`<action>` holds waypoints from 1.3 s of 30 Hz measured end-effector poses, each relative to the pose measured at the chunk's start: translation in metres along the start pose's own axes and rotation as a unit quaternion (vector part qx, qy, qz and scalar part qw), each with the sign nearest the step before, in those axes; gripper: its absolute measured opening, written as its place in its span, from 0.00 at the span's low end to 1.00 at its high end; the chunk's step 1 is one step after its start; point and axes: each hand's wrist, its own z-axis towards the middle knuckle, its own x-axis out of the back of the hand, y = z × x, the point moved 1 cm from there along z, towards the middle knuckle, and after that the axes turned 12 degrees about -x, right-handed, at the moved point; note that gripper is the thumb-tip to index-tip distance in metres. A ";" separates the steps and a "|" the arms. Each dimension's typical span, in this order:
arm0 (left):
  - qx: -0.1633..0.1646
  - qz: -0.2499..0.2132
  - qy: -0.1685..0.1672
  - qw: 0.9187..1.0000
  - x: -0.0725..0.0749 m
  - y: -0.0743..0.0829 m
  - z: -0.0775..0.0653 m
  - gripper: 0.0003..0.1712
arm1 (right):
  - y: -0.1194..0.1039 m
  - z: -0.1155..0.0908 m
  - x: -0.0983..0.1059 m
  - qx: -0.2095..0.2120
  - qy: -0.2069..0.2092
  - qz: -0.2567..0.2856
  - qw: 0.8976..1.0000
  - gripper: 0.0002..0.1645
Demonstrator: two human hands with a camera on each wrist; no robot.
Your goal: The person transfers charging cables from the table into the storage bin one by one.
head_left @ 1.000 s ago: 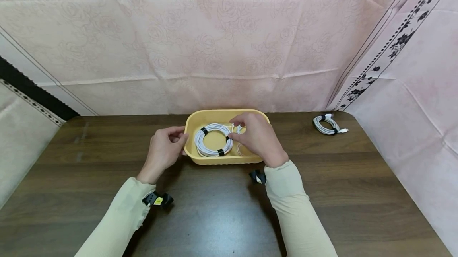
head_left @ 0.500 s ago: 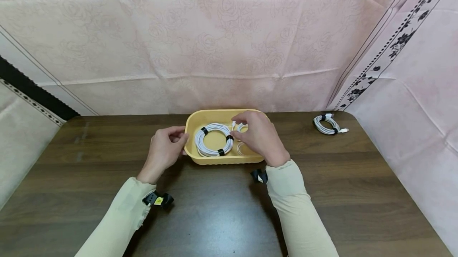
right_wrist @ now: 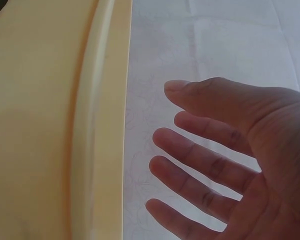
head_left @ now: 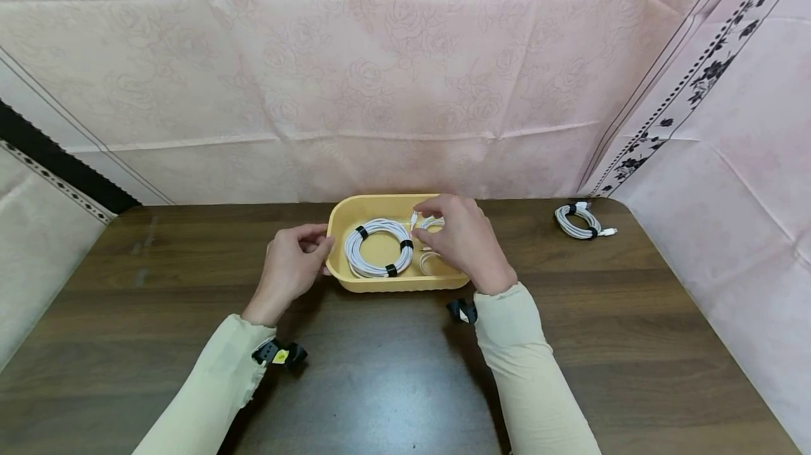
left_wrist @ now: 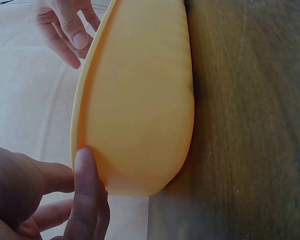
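Observation:
A yellow plastic bin stands near the back edge of the table. Inside its left half lies a large coil of white cable bound with black ties. More white cable and a thin pale loop show in the right half, partly hidden by my right hand. My left hand pinches the bin's left end; in the left wrist view its fingers lie against the wall. Over the bin's right side hovers my right hand, fingers spread and nothing between them in the right wrist view.
A second white cable coil with black ties lies at the back right of the wooden table. Patterned cloth hangs behind the table, with more cloth along both sides.
My right hand has shifted slightly to the right over the bin, away from the large coil, showing more of the smaller cable. My left hand and the bin have stayed put.

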 end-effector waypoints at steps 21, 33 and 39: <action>-0.002 -0.002 0.002 1.000 0.000 0.001 0.000 0.19 | 0.009 0.001 0.011 -0.010 0.008 -0.004 1.000 0.21; -0.004 0.004 0.003 1.000 0.000 0.000 0.000 0.19 | 0.015 0.003 0.014 -0.013 0.009 -0.008 1.000 0.22; -0.005 0.006 0.003 1.000 -0.001 -0.001 0.000 0.19 | 0.019 0.004 0.016 -0.011 0.014 -0.009 1.000 0.23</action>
